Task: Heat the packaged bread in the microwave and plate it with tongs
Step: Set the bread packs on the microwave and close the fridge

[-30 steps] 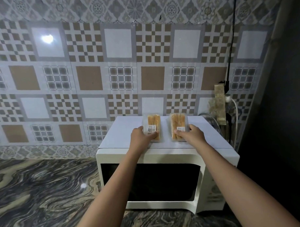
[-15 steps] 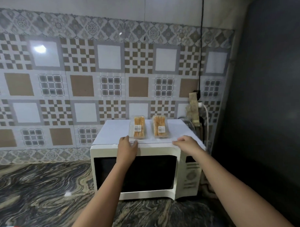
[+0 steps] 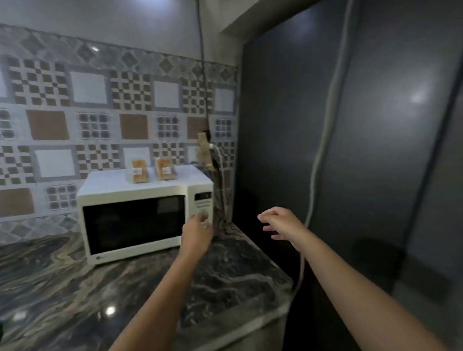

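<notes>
Bread packs (image 3: 151, 170) on microwave (image 3: 145, 215): light, crushable, slick film; pinch sides. Left hand (image 3: 198, 230) fingering panel, right hand (image 3: 279, 222) open, empty.

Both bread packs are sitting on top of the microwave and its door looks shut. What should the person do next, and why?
Probably press the door release: the left hand is already at the control panel of the closed white microwave, while the two clear bread packs wait on top and the right hand hangs empty.
</notes>
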Demonstrator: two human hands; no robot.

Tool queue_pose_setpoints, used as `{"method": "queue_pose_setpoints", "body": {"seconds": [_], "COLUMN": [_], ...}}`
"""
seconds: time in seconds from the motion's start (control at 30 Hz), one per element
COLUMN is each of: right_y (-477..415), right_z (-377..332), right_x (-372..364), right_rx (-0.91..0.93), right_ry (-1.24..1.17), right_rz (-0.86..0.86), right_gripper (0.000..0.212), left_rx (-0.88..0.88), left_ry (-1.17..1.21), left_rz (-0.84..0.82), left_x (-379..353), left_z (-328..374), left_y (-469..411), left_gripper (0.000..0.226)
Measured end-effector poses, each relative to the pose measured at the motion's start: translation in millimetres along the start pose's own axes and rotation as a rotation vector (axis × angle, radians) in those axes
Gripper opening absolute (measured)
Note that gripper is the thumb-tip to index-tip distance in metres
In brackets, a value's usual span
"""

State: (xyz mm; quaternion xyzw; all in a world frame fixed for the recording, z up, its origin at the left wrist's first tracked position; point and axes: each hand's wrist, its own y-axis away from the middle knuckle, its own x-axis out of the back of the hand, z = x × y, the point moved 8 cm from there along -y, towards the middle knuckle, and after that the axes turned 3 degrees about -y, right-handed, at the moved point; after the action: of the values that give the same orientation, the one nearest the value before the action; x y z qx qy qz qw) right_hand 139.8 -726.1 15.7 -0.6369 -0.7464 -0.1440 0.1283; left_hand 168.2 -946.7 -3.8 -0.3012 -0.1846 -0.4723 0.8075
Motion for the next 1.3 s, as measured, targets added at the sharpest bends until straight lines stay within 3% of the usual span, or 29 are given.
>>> {"method": "queue_pose_setpoints", "body": {"seconds": [0.23,0.4,0.8,1.03,1.3], "right_y": [146.5,251.4,466.4,494.1,429.7], "right_z": [79.3,122.4,209.9,247.5,300.7], "right_x": [136.6,243.8,430.1,504.7,617.6], "right_rx": [-0.09,-0.147,-0.335,-0.39,-0.438], "right_ry": [-0.07,-0.093,-0.147,-0.134,-0.12], "right_rz": [0.245,0.516,1.038,1.197,1.287], "right_gripper": [0.006,0.019,0.009,0.016,0.012], "left_rx": [-0.154,-0.33,-0.583,-0.694,-0.805], "left_ry": [0.172,0.27,0.412,0.441,0.452], "left_rz": [-0.283,-0.459,-0.867,-0.958,-1.03], "left_x": [-105.7,-169.5,-307.4,-381.9,-500.9], "left_z": [120.4,227.4,419.1,500.6,582.0], "left_y": [126.7,214.4,384.2,412.8,382.9], "left_gripper": [0.036,0.031,0.034,0.037,0.036]}}
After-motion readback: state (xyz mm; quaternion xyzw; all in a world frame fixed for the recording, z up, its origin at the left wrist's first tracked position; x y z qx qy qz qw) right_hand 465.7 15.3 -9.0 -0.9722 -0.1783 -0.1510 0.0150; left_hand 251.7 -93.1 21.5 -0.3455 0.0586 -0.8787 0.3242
